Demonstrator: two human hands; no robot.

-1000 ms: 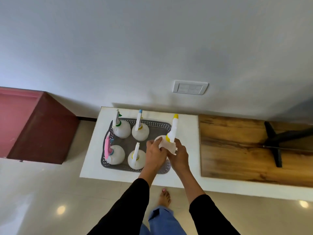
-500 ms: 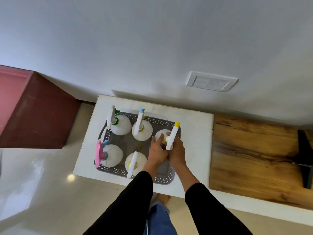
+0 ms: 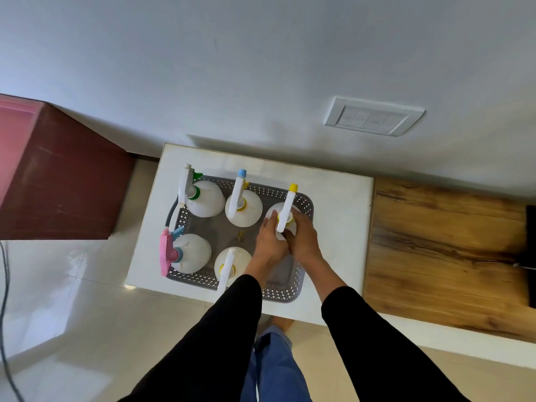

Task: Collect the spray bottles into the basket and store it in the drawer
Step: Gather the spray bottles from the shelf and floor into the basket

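A grey perforated basket (image 3: 303, 206) sits on a white table top (image 3: 336, 227). Several white spray bottles stand in it: a green-collared one (image 3: 204, 198), a blue-tipped one (image 3: 243, 206), a pink-headed one (image 3: 191, 252) and a yellow-collared one (image 3: 232, 262). A yellow-tipped spray bottle (image 3: 285, 210) stands upright in the basket's far right corner. My left hand (image 3: 269, 242) and my right hand (image 3: 304, 239) both grip its body from the near side. No drawer is visible.
A dark red cabinet (image 3: 58, 181) stands left of the table. A wooden surface (image 3: 443, 250) adjoins the table on the right, with a black object (image 3: 530, 256) at its right edge. A wall switch plate (image 3: 374, 118) is behind. A cable (image 3: 5, 314) runs over the floor at left.
Both hands have lowered the yellow-tipped bottle from above the basket's right side down into its far right corner. The camera has moved closer.
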